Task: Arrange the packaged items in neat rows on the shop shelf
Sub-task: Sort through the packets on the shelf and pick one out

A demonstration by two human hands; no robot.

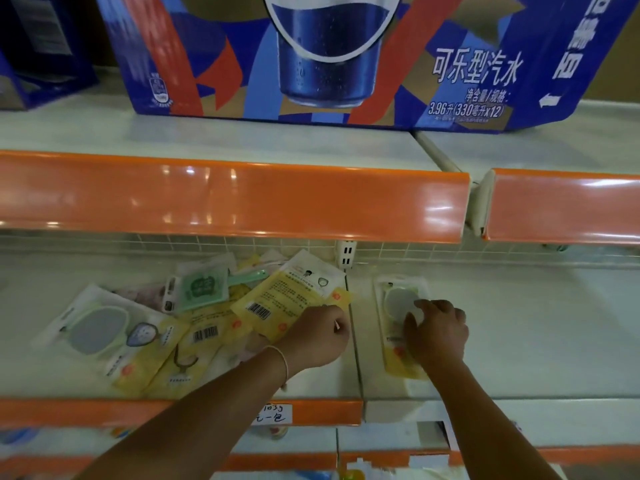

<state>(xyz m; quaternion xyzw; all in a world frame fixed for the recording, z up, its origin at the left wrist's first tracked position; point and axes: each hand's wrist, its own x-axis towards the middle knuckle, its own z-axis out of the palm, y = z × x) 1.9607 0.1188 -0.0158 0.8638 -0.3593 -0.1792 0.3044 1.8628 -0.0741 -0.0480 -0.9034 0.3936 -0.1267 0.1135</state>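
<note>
A loose heap of flat packets lies on the left part of the white shelf [214, 379]. It includes a yellow packet with a barcode [280, 303], a mirror packet [100, 327] and a green-carded packet [202, 287]. My left hand [320, 336] grips the near right corner of the yellow barcode packet. On the right shelf section one mirror packet [398, 306] lies alone, face up. My right hand [438, 332] rests on it with curled fingers pressing its middle.
An orange price rail [228, 199] of the upper shelf overhangs the back of this one. A big blue cola carton [311, 57] stands above. A white bracket [346, 252] and a seam divide the two shelf sections. A handwritten tag [272, 414] sits on the front rail.
</note>
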